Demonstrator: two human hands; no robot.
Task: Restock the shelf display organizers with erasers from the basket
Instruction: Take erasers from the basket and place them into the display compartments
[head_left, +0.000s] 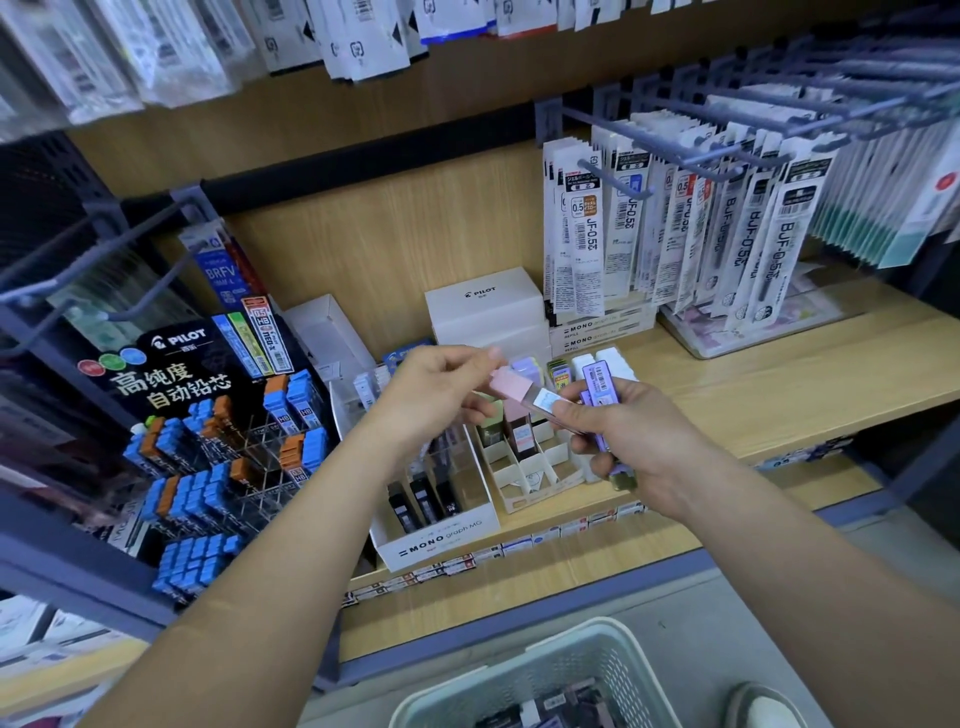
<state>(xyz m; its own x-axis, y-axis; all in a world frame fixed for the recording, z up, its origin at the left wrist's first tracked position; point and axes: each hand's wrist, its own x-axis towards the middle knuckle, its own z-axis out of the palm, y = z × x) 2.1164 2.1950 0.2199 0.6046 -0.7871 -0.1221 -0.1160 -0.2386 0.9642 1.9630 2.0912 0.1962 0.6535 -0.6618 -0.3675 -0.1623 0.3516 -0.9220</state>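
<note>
Pink eraser (511, 387) was pinched at its upper end by the left hand (441, 384). Its long axis was laid from 10 to 4 o'clock, the lower end meeting the right hand (628, 441), which was curled round a bundle of purple erasers (602, 384). The divided organizer (522, 500) was noted just beneath, at 6 o'clock; the left hand was judged nearer. The basket (519, 675) lay well apart, also at 6 o'clock.

A slim pink eraser (511, 387) in a clear sleeve lies tilted, pinched at its upper end by the left hand (436, 389). At its 3 o'clock, purple erasers (602, 387) stand bunched in the right hand (634, 441). At 6 o'clock below them sits the cream divided organizer (524, 475), partly filled. Further toward 6 o'clock, the pale mesh basket (519, 670) holds more packs.
</note>
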